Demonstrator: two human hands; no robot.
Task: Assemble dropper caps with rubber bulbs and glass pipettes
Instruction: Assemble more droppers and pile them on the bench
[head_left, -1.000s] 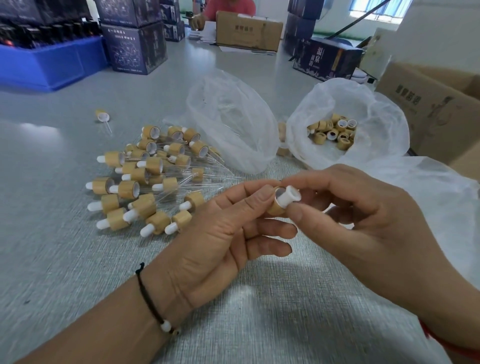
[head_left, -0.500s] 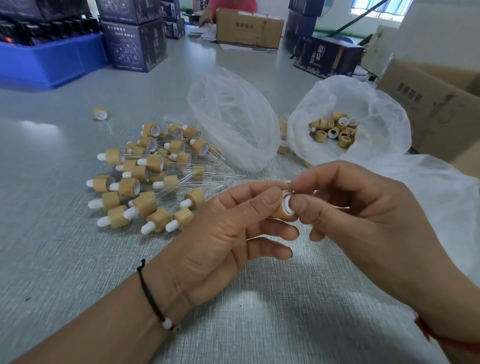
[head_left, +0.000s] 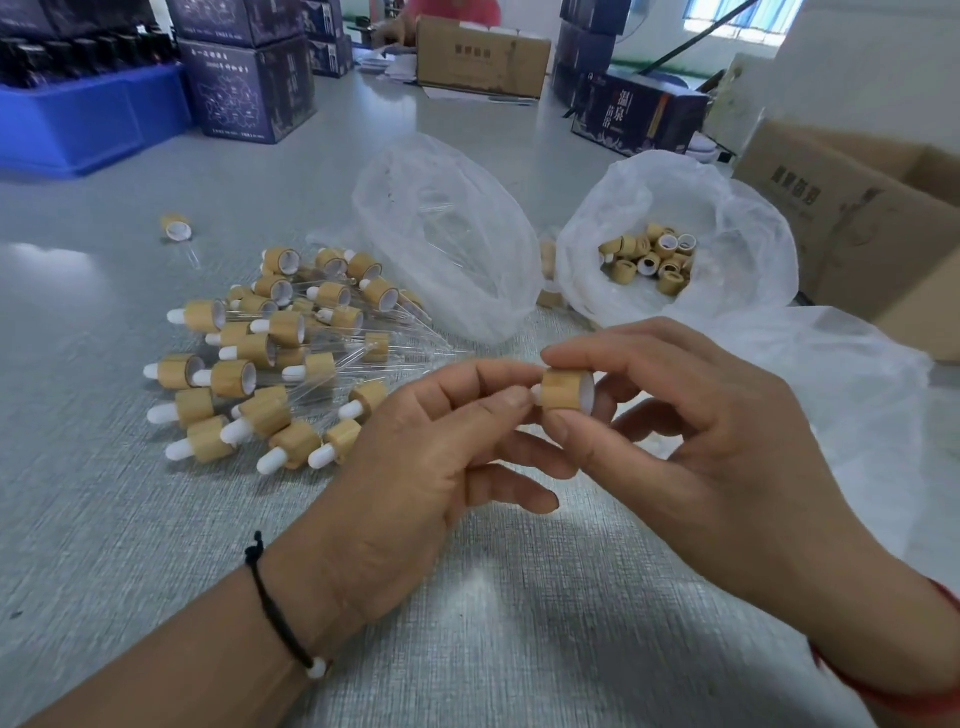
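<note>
Beyond the hands, a dark blue box (head_left: 641, 119) bears large Chinese characters reading 温泉; the brown cardboard cartons (head_left: 852, 208) to the right carry print too blurred to read; the grey, finely textured table (head_left: 130, 519) fills a workroom, a blue bin (head_left: 88, 119) far left. The right hand (head_left: 691, 441) pinches a bamboo dropper cap (head_left: 566, 392) between thumb and forefinger; the left hand (head_left: 415, 467) pinches the white rubber bulb (head_left: 535, 394) at its end. Left of the hands lies a pile of finished droppers (head_left: 270, 358); ahead, a clear bag of glass pipettes (head_left: 447, 234) and a bag of loose caps (head_left: 675, 239).
</note>
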